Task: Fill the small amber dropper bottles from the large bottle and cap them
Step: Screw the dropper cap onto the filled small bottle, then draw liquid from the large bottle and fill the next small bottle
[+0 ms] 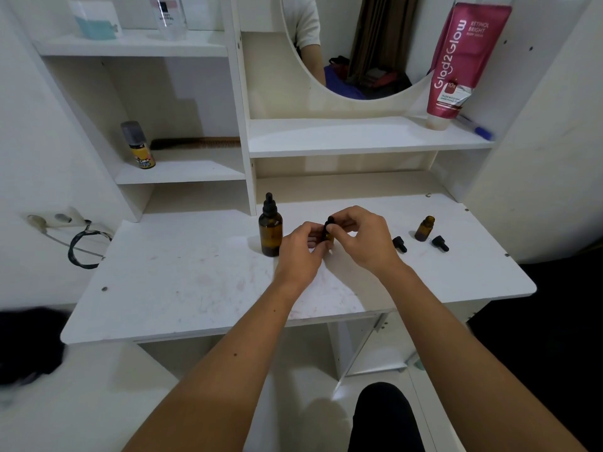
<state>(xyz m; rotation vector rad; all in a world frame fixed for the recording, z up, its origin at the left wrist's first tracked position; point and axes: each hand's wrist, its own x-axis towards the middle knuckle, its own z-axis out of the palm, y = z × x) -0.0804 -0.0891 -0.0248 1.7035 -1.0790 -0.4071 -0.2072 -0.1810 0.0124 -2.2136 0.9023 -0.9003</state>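
The large amber bottle point(270, 230) stands upright on the white desk point(195, 288) with its black dropper cap on. Just to its right, my left hand point(301, 249) grips a small amber bottle point(328, 236), mostly hidden by my fingers. My right hand point(362, 239) pinches the black dropper cap point(330, 221) on top of that bottle. Another small amber bottle point(425, 228) stands open at the right. Two loose black dropper caps point(399, 244) point(440, 243) lie on either side of it.
A red lotion tube point(463, 63) and a blue pen point(479, 130) are on the shelf under the mirror point(359, 44). A small spray can point(137, 145) and a comb point(195, 143) are on the left shelf. A cable point(81, 246) hangs at the desk's left edge.
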